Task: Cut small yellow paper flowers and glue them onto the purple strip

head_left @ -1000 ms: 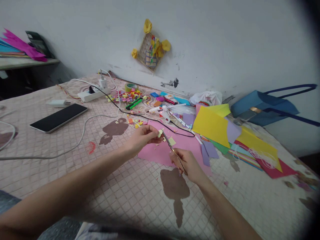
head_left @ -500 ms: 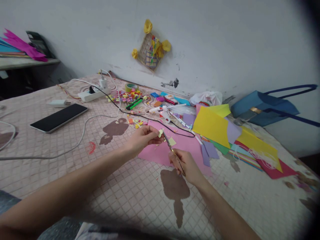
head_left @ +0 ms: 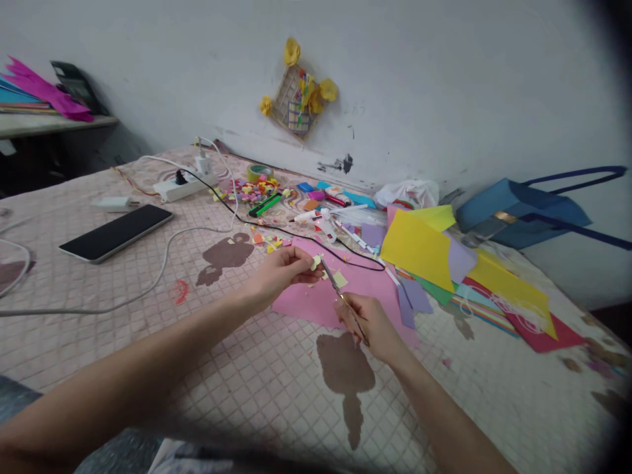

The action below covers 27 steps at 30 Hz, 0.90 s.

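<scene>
Left hand (head_left: 286, 266) closed in a pinch, thumb and fingers gripping a small pale yellow-green paper cutout (head_left: 316, 263) at the fingertips. Right hand (head_left: 368, 322) wrapped round the handles of a pair of scissors (head_left: 333, 280), blades pointing up and away toward the cutout. The cutout sits between the hands, just beside the scissor tips; whether blade and paper touch cannot be told. Both hands are above a pink paper sheet (head_left: 306, 303), on which a pale yellow paper square (head_left: 340, 278) lies near the blades. Surface: table with a diamond-patterned cloth (head_left: 222, 382) bearing brown motifs. Beyond the hands, a white glue gun (head_left: 320, 217), a green and black utility knife (head_left: 265, 205), a heap of small multicoloured paper cutouts (head_left: 249, 189) and a roll of tape (head_left: 260, 172). Left side: a dark-screened phone (head_left: 117, 233), a white charger (head_left: 116, 205) and a white power strip (head_left: 182, 189) with a black cable (head_left: 289, 232) running across to the pink sheet. Right side: yellow sheets (head_left: 417, 247) over other coloured paper, blue bag (head_left: 523, 210) behind. Room: pale, marked wall (head_left: 419, 85) with a yellow-flowered hanging (head_left: 289, 99); second table (head_left: 54, 125) at far left, magenta paper (head_left: 49, 89) on it.
</scene>
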Each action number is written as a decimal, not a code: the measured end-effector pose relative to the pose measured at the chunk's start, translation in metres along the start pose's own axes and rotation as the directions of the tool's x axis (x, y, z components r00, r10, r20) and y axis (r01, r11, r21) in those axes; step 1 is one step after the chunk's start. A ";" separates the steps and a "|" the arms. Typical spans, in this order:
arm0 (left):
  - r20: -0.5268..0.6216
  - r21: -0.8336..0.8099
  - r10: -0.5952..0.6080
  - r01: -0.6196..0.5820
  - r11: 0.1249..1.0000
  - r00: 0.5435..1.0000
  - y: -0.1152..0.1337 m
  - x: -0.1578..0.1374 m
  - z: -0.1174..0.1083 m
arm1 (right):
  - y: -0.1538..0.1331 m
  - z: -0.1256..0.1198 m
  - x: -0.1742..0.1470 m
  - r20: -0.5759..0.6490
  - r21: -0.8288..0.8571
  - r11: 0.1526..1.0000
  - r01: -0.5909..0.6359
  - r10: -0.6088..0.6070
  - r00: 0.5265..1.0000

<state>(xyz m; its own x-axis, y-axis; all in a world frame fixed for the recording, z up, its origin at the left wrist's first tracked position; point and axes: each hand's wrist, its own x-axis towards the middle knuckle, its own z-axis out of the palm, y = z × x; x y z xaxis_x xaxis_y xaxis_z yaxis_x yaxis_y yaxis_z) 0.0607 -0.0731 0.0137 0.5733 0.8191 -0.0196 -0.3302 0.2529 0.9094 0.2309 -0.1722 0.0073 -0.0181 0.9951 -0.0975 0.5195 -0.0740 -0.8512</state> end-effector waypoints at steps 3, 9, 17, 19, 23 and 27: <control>-0.007 0.012 -0.008 0.008 1.000 1.000 0.001 0.000 0.000 | 0.000 -0.002 0.000 -0.010 -0.033 0.999 0.011 -0.011 1.000; 0.093 0.022 -0.009 0.007 1.000 0.996 0.004 0.001 -0.003 | 0.002 -0.006 0.001 0.050 0.057 0.998 -0.009 0.007 0.999; 0.132 0.069 -0.009 0.000 0.998 0.991 0.003 0.003 -0.007 | 0.003 -0.010 0.001 0.147 0.118 0.993 -0.023 0.005 0.989; 0.146 0.079 -0.009 -0.002 0.997 0.989 0.002 0.004 -0.009 | 0.004 -0.012 0.001 0.140 0.104 0.995 -0.004 -0.010 0.990; 0.164 0.078 -0.018 0.005 0.997 0.986 0.000 0.006 -0.013 | 0.005 -0.013 0.002 0.142 0.087 0.996 -0.007 -0.005 0.990; 0.173 0.075 -0.034 0.021 0.997 0.984 0.002 0.006 -0.014 | 0.004 -0.014 0.002 0.128 0.045 0.999 0.010 -0.016 0.992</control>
<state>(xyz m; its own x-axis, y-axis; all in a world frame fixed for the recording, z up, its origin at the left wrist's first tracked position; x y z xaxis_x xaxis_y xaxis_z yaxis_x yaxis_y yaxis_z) 0.0531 -0.0604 0.0095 0.7055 0.7084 0.0220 -0.2610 0.2308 0.9373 0.2450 -0.1701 0.0109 -0.1353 0.9795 -0.1493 0.4807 -0.0668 -0.8743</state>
